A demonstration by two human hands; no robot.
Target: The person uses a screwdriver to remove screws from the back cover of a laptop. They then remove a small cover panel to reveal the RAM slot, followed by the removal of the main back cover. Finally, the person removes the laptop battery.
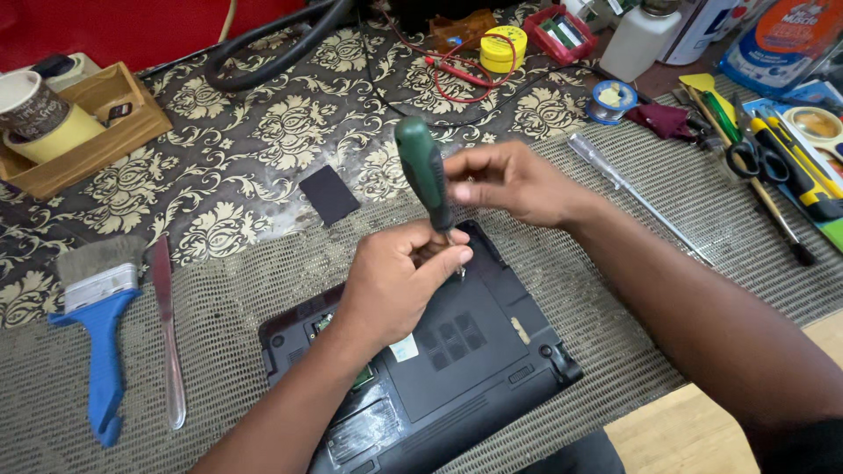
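A black laptop (457, 360) lies bottom-up on a grey mesh mat (246, 290). My left hand (395, 276) rests on its base and pinches the lower shaft of a green-handled screwdriver (424, 167), which stands upright with its tip on the laptop's far edge. My right hand (509, 183) is beside the handle, thumb and fingers touching it near the top. The screw under the tip is hidden by my left fingers.
A blue brush (98, 307) and a flat metal blade (167, 333) lie left. A small black cover (329, 195) sits behind the laptop. A wooden box (97, 132), solder spool (610, 98), long screwdriver (637, 197), scissors (757, 162) and bottles ring the back and right.
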